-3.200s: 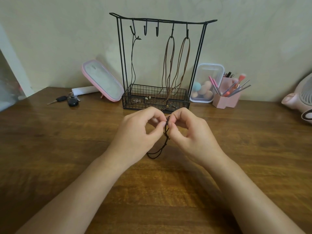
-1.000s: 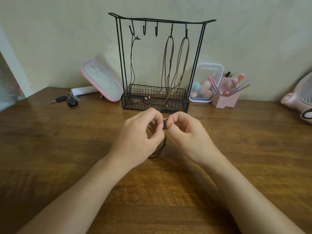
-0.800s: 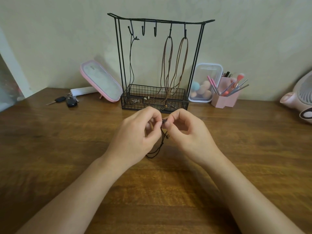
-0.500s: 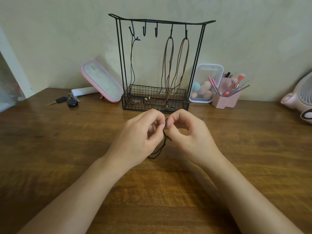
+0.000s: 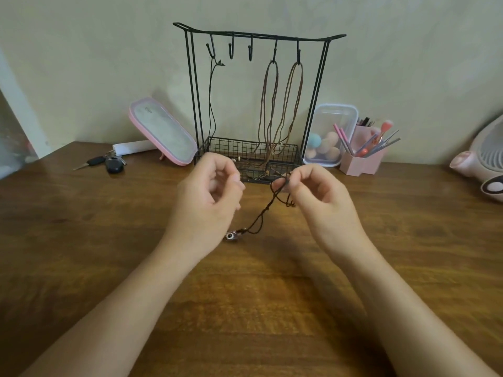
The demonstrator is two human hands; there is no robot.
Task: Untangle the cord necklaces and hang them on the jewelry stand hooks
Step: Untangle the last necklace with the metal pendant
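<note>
Whereas half a second ago both hands met over the knot, they have now drawn apart. The left hand (image 5: pixel 209 197) has its fingers loosely curled with no cord seen in it, while the right hand (image 5: pixel 321 202) pinches the black cord necklace (image 5: pixel 268 206) between thumb and forefinger. The cord slopes down leftward to its pendant (image 5: pixel 231 236), now in view on the worktop (image 5: pixel 81 240) by the left wrist. Behind, the jewelry stand (image 5: pixel 258 36) carries a black cord (image 5: pixel 209 99) on its leftmost hook and two brown necklaces (image 5: pixel 262 110) on the right two. Both hands overlap its basket (image 5: pixel 226 144). A pink mirror (image 5: pixel 163 131), keys (image 5: pixel 109 162), a clear box (image 5: pixel 329 131) and a brush holder (image 5: pixel 362 159) flank it.
</note>
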